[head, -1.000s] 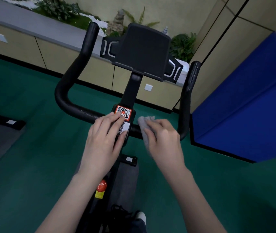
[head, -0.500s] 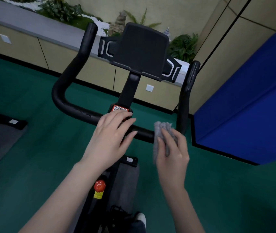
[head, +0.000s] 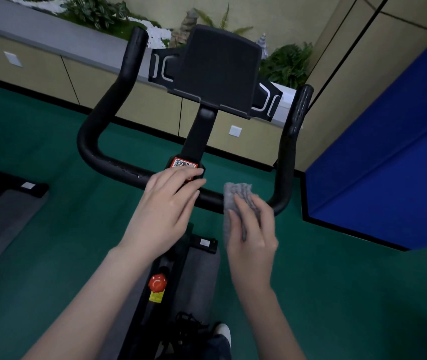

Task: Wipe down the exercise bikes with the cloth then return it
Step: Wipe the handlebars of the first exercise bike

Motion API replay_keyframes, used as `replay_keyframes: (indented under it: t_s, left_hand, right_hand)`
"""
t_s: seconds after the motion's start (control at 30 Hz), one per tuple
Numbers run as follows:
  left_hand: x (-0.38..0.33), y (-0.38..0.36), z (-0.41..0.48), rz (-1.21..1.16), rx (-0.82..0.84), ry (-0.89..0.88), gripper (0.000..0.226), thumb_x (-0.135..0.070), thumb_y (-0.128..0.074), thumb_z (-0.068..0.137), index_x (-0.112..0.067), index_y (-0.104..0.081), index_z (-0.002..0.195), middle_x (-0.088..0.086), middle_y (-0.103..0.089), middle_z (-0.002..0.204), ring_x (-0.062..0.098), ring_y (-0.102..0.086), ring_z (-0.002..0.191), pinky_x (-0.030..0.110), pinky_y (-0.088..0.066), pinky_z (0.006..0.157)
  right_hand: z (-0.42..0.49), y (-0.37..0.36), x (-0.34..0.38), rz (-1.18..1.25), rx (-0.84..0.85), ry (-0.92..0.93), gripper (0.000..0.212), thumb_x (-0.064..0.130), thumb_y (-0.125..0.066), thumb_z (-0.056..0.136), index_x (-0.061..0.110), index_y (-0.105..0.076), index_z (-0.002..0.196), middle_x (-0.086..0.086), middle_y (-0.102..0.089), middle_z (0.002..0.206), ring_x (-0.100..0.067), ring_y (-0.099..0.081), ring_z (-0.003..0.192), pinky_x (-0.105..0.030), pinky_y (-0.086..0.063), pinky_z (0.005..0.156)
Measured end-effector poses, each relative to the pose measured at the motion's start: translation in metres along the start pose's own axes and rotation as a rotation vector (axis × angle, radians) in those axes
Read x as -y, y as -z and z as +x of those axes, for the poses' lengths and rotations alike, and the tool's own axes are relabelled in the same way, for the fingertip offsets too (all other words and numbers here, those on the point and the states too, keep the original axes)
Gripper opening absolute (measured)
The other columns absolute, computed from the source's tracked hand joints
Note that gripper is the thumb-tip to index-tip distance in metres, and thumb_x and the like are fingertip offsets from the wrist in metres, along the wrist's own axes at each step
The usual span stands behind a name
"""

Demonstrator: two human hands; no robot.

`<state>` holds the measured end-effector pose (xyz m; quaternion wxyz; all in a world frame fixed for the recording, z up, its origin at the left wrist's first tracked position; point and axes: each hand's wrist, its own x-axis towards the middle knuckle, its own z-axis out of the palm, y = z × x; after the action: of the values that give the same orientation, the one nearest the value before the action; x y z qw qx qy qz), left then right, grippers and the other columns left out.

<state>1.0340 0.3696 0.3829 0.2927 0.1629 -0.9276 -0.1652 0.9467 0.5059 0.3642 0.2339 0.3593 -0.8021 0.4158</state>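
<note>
Item: black tubular handlebar of an exercise bike, with black tablet holder above. Crumpled grey cloth is draped over the crossbar, right of centre, and held there by the right hand, with a fold caught between its fingers. Left hand is laid flat, fingers straight, on the bar's centre, partly over a red-bordered QR sticker.

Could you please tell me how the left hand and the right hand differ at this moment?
The left hand is bare, while the right hand holds a grey cloth. The left hand lies with fairly straight fingers on the middle of the handlebar, just below the sticker; the right hand presses the cloth onto the handlebar further right, near its bend. Both rest palm down on the same handlebar.
</note>
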Motion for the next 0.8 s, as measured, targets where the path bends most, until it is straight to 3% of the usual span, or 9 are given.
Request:
replay_keyframes:
  t_s: [0.13, 0.27, 0.37, 0.47, 0.53, 0.63, 0.8]
  left_hand:
    - [-0.001, 0.000, 0.000, -0.018, -0.005, 0.021, 0.028, -0.017, -0.049, 0.095, -0.008, -0.064, 0.116, 0.002, -0.059, 0.126, 0.022, -0.050, 0.121, 0.035, -0.033, 0.104]
    - [0.000, 0.001, 0.001, -0.034, 0.013, 0.027, 0.029, -0.020, -0.046, 0.097, -0.008, -0.065, 0.115, 0.002, -0.059, 0.126, 0.022, -0.050, 0.120, 0.035, -0.034, 0.103]
    - [0.003, 0.005, 0.003, -0.125, 0.031, 0.043, 0.034, -0.025, -0.040, 0.099, -0.010, -0.066, 0.115, -0.001, -0.059, 0.125, 0.017, -0.048, 0.120, 0.028, -0.029, 0.104]
    - [0.004, 0.009, 0.006, -0.218, 0.019, 0.063, 0.036, -0.028, -0.037, 0.098, -0.012, -0.067, 0.112, -0.004, -0.059, 0.123, 0.010, -0.045, 0.120, 0.017, -0.023, 0.103]
    - [0.004, 0.009, 0.006, -0.230, 0.017, 0.063, 0.036, -0.029, -0.038, 0.098, -0.013, -0.067, 0.110, -0.004, -0.060, 0.123, 0.009, -0.045, 0.119, 0.015, -0.022, 0.103]
    - [0.003, 0.009, 0.006, -0.224, 0.019, 0.059, 0.035, -0.028, -0.038, 0.098, -0.013, -0.067, 0.111, -0.004, -0.059, 0.123, 0.009, -0.044, 0.120, 0.016, -0.023, 0.103]
    - [0.004, 0.009, 0.006, -0.208, 0.034, 0.054, 0.035, -0.027, -0.037, 0.099, -0.013, -0.066, 0.113, -0.005, -0.058, 0.125, 0.009, -0.044, 0.121, 0.018, -0.023, 0.104]
  right_hand:
    - [0.000, 0.021, -0.013, 0.009, -0.045, -0.099, 0.028, -0.002, -0.069, 0.082, 0.000, -0.068, 0.110, -0.020, -0.060, 0.113, -0.007, -0.051, 0.107, -0.005, -0.037, 0.098]
    - [-0.022, 0.022, 0.005, 0.178, 0.057, -0.099, 0.032, 0.008, -0.069, 0.086, 0.011, -0.062, 0.117, -0.013, -0.058, 0.118, -0.009, -0.054, 0.113, -0.016, -0.041, 0.102]
    - [-0.044, 0.017, 0.020, 0.308, 0.188, -0.175, 0.028, 0.009, -0.066, 0.088, 0.015, -0.064, 0.115, -0.005, -0.060, 0.118, -0.006, -0.056, 0.115, -0.018, -0.043, 0.100]
    - [-0.055, 0.009, 0.022, 0.461, 0.270, -0.516, 0.038, 0.005, -0.067, 0.086, 0.029, -0.058, 0.115, 0.012, -0.062, 0.117, -0.001, -0.057, 0.113, -0.015, -0.043, 0.095]
    - [-0.050, 0.001, 0.021, 0.564, 0.262, -0.788, 0.042, 0.004, -0.068, 0.085, 0.033, -0.053, 0.110, 0.013, -0.062, 0.115, -0.001, -0.058, 0.111, -0.014, -0.044, 0.093]
    - [-0.029, -0.014, 0.021, 0.810, 0.179, -1.013, 0.037, -0.005, -0.064, 0.086, 0.023, -0.055, 0.109, 0.003, -0.065, 0.115, 0.000, -0.063, 0.103, -0.012, -0.048, 0.088]
    - [-0.009, -0.026, 0.029, 1.165, 0.121, -1.114, 0.040, -0.013, -0.059, 0.085, -0.001, -0.056, 0.122, -0.011, -0.068, 0.118, -0.021, -0.064, 0.111, -0.030, -0.050, 0.098]
